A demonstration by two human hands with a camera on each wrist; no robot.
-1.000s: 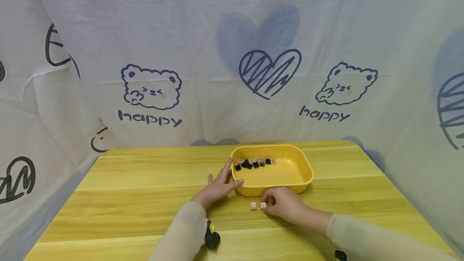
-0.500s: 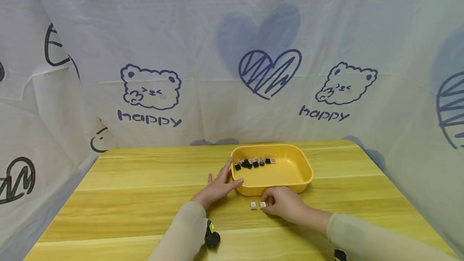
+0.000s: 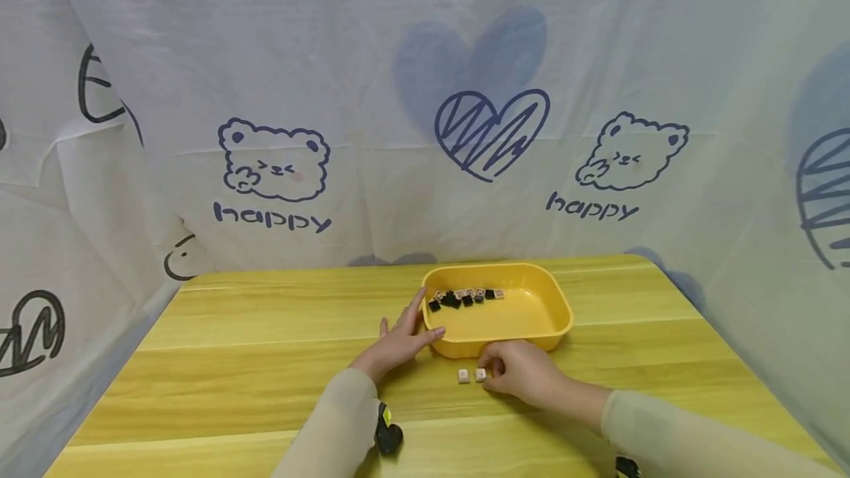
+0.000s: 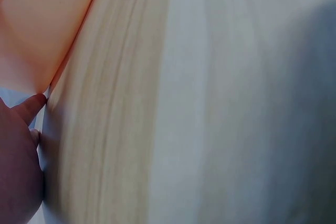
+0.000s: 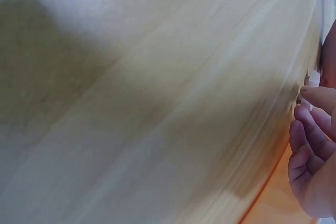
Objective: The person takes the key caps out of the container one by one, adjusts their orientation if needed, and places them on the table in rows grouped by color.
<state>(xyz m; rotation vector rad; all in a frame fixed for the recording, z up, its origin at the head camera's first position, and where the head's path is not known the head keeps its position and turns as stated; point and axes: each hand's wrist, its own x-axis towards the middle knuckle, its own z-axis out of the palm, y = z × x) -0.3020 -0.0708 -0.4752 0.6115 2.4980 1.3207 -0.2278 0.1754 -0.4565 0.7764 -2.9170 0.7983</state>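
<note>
My right hand (image 3: 521, 373) pinches a small white keycap (image 3: 481, 375) at the table surface, just in front of the yellow tray (image 3: 561, 316). Left of it another white keycap (image 3: 463, 376) sits on the wood, a small gap between the two. In the right wrist view the thumb and curled fingers (image 5: 310, 129) close around the white piece (image 5: 313, 78) area. My left hand (image 3: 395, 345) rests against the tray's left front corner, fingers spread and mostly straight, thumb over the front rim. The left wrist view catches only part of that hand (image 4: 21, 156) beside the tray wall (image 4: 42, 30).
Several black keycaps (image 3: 451, 299) and several pale ones (image 3: 499, 293) lie in a loose row at the tray's back left. The yellow wooden table (image 3: 265, 360) ends at a white printed cloth (image 3: 385, 190) hanging behind it.
Hands, tray and keycaps hold nearly the same places throughout. Only a slight shift of the whole head view shows.
</note>
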